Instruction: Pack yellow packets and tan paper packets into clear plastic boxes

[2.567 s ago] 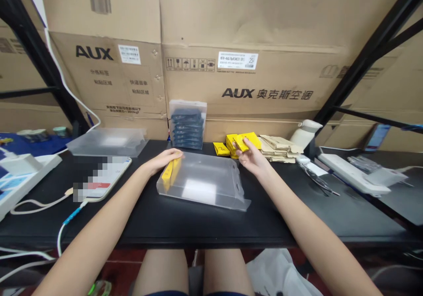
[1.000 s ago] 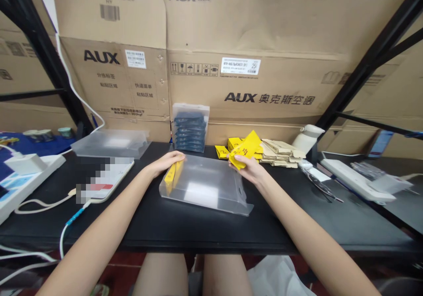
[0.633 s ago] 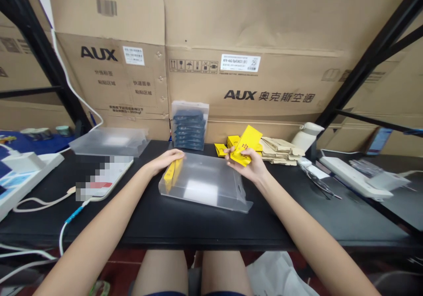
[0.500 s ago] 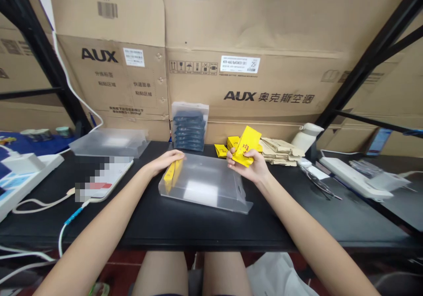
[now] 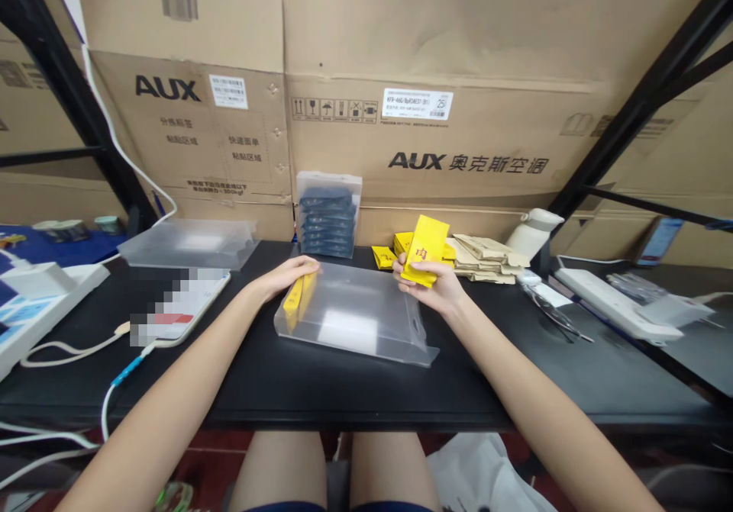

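A clear plastic box (image 5: pixel 349 310) lies on its side on the black table, its flap end toward the right. Inside its left end stands a yellow packet (image 5: pixel 295 296). My left hand (image 5: pixel 288 274) is closed on the box's far left corner; part of its grip is hidden. Above the box's right end, my right hand (image 5: pixel 432 283) holds another yellow packet (image 5: pixel 428 241) upright, pinched between thumb and fingers, with dark characters on its front. Behind that hand lie more yellow packets (image 5: pixel 383 256), partly hidden.
A clear box of dark blue packets (image 5: pixel 327 218) stands at the back. Brown paper packets (image 5: pixel 486 259) and a white bottle (image 5: pixel 535 236) are to the right. Another clear box (image 5: pixel 192 243), a phone (image 5: pixel 198 306) and a power strip (image 5: pixel 51 306) lie left. Cardboard (image 5: pixel 486 54) walls the back.
My right hand has turned the yellow packet slightly more upright, so its front shows more squarely. My left hand and the box have stayed in place.
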`<state>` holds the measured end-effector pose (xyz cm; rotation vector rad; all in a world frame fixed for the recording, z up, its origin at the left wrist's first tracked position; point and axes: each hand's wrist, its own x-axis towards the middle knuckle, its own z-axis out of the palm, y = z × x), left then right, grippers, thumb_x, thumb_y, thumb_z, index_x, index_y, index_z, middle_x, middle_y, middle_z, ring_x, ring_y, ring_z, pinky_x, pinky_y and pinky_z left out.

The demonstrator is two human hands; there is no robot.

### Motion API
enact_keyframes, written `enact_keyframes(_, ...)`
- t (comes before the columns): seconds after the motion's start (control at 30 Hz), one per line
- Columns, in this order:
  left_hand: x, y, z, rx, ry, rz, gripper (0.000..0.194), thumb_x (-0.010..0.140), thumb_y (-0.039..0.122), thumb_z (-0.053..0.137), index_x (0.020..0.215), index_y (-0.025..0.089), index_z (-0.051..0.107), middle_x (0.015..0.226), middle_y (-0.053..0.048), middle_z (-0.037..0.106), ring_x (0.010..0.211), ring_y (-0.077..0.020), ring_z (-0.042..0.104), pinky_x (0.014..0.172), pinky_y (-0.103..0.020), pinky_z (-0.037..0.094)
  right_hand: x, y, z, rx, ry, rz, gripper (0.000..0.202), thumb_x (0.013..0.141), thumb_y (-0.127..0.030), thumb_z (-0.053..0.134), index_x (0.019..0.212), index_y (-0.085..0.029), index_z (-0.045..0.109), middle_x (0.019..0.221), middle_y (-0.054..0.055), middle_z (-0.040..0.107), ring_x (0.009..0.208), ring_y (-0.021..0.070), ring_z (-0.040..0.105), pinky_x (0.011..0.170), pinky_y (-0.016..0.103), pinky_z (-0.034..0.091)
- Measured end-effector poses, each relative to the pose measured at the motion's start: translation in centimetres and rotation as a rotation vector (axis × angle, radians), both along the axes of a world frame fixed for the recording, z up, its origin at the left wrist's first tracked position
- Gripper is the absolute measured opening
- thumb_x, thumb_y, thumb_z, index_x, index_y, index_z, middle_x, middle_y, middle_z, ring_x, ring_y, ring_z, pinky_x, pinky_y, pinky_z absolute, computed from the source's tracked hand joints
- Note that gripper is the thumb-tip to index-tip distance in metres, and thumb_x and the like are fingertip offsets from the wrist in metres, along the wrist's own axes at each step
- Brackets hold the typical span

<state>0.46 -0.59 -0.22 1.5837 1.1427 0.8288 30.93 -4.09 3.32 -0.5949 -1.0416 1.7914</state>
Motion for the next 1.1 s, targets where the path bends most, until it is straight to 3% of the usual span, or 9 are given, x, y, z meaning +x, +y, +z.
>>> enact_keyframes(0.13,-0.05,0.08,-0.01,0.0,-0.001,-0.008,0.046,0.068,0.055,0.063,0.095,0.018,0.064,0.095,-0.005,0.064,0.09,-0.0227,0.058,0.077,-0.03,0.043,0.09,0.03,-0.16,0.029,-0.02,-0.04,0.027,0.057,-0.005,0.066,0.08,-0.016,0.06,0.072,0.0,0.059,0.044,0.0041,0.037,0.037,0.018,0.027)
enact_keyframes(0.23,-0.05,0.04,-0.01,0.001,-0.009,-0.008,0.045,0.069,0.055,0.063,0.093,0.018,0.064,0.094,-0.005,0.064,0.089,-0.0221,0.058,0.076,-0.03,0.043,0.11,0.0,-0.09,0.028,-0.02,-0.039,0.026,0.055,-0.005,0.068,0.078,-0.015,0.059,0.069,0.0,0.058,0.045,0.0044,0.038,0.036,0.017,0.023)
enact_keyframes(0.33,-0.01,-0.05,0.0,-0.002,-0.007,-0.007,0.045,0.069,0.055,0.062,0.094,0.018,0.064,0.095,-0.005,0.064,0.09,-0.0223,0.058,0.077,-0.03,0.044,0.19,0.0,0.13,-0.015,-0.003,0.0,0.022,0.061,-0.024,0.069,0.078,-0.015,0.058,0.068,0.003,0.057,0.046,0.0071,0.04,0.035,0.017,0.023)
enact_keyframes(0.43,0.02,-0.08,0.01,-0.003,-0.003,0.003,0.046,0.069,0.055,0.062,0.095,0.018,0.064,0.096,-0.006,0.064,0.091,-0.0228,0.058,0.077,-0.03,0.044,0.35,0.08,0.27,-0.091,0.014,0.036,0.039,0.067,-0.05,0.06,0.085,-0.015,0.058,0.073,0.007,0.061,0.046,0.0095,0.04,0.036,0.02,0.026)
enact_keyframes(0.63,0.03,0.01,0.03,-0.011,-0.007,-0.001,0.044,0.069,0.055,0.063,0.094,0.018,0.064,0.095,-0.005,0.064,0.09,-0.0221,0.058,0.077,-0.03,0.044,0.48,0.28,0.21,-0.094,0.067,0.07,0.036,0.068,-0.046,0.055,0.087,-0.015,0.054,0.073,0.006,0.058,0.047,0.0098,0.041,0.038,0.02,0.029)
enact_keyframes(0.9,-0.01,0.08,0.0,-0.005,-0.01,0.0,0.043,0.07,0.053,0.063,0.093,0.018,0.065,0.095,-0.005,0.064,0.089,-0.0215,0.057,0.077,-0.029,0.043,0.26,0.2,0.21,-0.116,0.06,0.088,0.053,0.068,-0.067,0.054,0.081,-0.015,0.054,0.066,0.005,0.056,0.05,0.0113,0.047,0.037,0.019,0.033)
enact_keyframes(1.0,-0.04,0.12,0.02,-0.015,-0.014,-0.002,0.043,0.068,0.054,0.064,0.092,0.018,0.065,0.092,-0.004,0.064,0.086,-0.0209,0.058,0.076,-0.03,0.043,0.18,0.11,0.21,-0.112,0.05,0.083,0.053,0.064,-0.063,0.06,0.082,-0.014,0.056,0.066,0.005,0.058,0.051,0.0113,0.05,0.038,0.019,0.035)
enact_keyframes(1.1,-0.02,0.13,0.05,-0.029,-0.013,-0.009,0.043,0.068,0.054,0.064,0.092,0.018,0.065,0.091,-0.003,0.063,0.085,-0.0204,0.057,0.076,-0.03,0.042,0.03,0.26,-0.05,-0.097,-0.01,-0.022,0.038,0.063,-0.045,0.07,0.083,-0.016,0.057,0.07,0.005,0.062,0.052,0.0112,0.053,0.034,0.016,0.03)
